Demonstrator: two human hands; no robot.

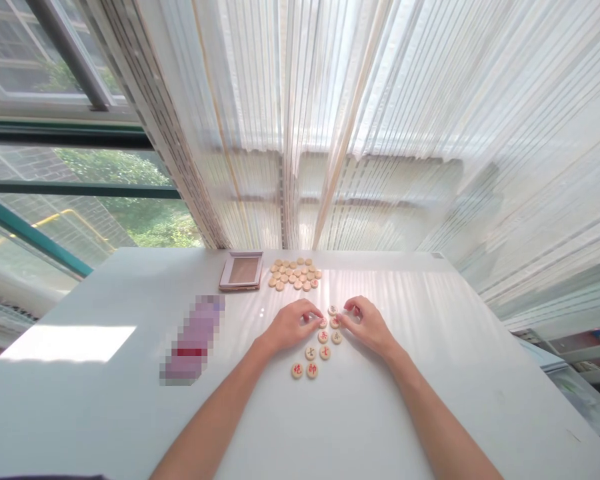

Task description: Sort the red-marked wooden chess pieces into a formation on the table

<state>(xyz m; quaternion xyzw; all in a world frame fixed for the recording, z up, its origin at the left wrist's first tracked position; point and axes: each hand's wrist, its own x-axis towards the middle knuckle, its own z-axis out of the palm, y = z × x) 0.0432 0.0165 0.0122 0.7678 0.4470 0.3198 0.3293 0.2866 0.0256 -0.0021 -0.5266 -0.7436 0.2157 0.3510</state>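
Round wooden Chinese chess pieces lie face up in a slanting double row on the white table. The thumb and forefinger of my left hand (297, 323) close at the edge of a red-marked piece (323, 323). My right hand (365, 323) is curled with thumb and forefinger apart; its thumb tip meets another red-marked piece (335, 322). Between the hands, a dark-marked piece (333, 310) tops the row. Nearer me are a red piece (323, 337), a dark piece (337, 337), and a front pair including a red piece (312, 371).
Many more chess pieces (293, 275) are spread at the back of the table (380, 420), beside a shallow open box (241, 272). A pixelated purple object (195, 340) lies to the left. Sheer striped curtains (380, 133) hang behind the table.
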